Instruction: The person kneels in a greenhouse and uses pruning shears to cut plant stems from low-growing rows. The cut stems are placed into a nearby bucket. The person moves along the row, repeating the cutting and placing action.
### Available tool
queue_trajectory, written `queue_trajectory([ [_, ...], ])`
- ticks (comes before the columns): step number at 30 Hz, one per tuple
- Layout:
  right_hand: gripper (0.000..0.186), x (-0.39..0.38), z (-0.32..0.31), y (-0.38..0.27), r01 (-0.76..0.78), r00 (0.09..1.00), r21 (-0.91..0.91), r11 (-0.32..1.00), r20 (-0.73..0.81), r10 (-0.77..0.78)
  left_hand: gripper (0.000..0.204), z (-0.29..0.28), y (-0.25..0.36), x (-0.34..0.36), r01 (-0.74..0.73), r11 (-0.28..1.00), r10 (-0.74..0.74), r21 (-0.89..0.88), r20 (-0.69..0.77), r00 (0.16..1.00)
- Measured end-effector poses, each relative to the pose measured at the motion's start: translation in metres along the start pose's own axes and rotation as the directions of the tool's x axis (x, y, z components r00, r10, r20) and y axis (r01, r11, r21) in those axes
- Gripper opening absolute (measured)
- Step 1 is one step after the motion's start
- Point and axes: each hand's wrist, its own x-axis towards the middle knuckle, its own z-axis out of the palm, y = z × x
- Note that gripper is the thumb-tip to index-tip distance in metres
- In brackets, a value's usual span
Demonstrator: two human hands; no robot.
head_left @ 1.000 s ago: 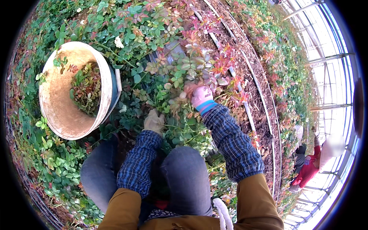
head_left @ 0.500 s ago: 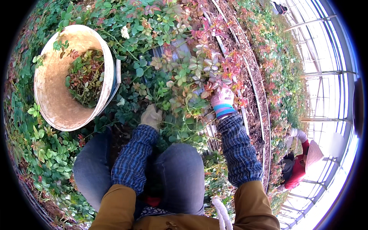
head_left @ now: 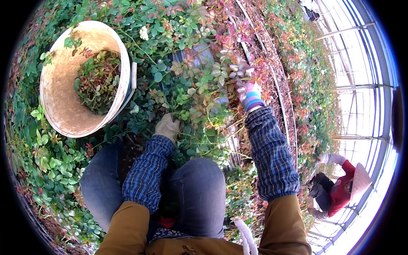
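A bright, ribbed greenhouse wall (head_left: 361, 111) rises beyond brown ground (head_left: 275, 111).

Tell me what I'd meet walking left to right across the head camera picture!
Round plastic bucket → white flower → gloved left hand → gloved right hand → red-shirted person nearby.

One bucket (head_left: 59, 97) sits at ten o'clock, one left hand (head_left: 167, 127) at nine, one right hand (head_left: 250, 89) at two, two knees (head_left: 199, 191) toward six and seven. One co-worker (head_left: 341, 191) with one hat (head_left: 361, 180) is at four, and perhaps one more person (head_left: 311, 15), barely visible, past one.
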Motion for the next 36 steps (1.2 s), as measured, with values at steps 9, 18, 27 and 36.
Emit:
queue_trajectory([
  [9, 0.025, -0.005, -0.045, -0.042, 0.173, 0.981, 0.029, 0.984, -0.090, -0.170, 0.037, -0.003, -0.006, 0.000, 0.046, 0.999, -0.046, 0.001, 0.020, 0.999],
  [18, 0.028, 0.000, -0.047, -0.069, -0.240, 0.935, 0.331, 0.913, -0.174, 0.309, 0.035, -0.001, -0.016, 0.005, 0.050, 0.999, -0.050, -0.015, -0.002, 0.999],
  [27, 0.074, 0.003, -0.088, -0.082, -0.353, 0.933, 0.235, 0.906, 0.161, 0.322, 0.044, -0.017, 0.000, 0.001, 0.120, 0.993, -0.118, -0.023, 0.070, 0.991],
  [36, 0.049, 0.024, -0.077, -0.084, -0.068, 0.981, 0.218, 0.974, -0.161, 0.105, 0.045, -0.010, -0.005, 0.007, 0.151, 0.988, -0.151, 0.003, 0.106, 0.983],
])
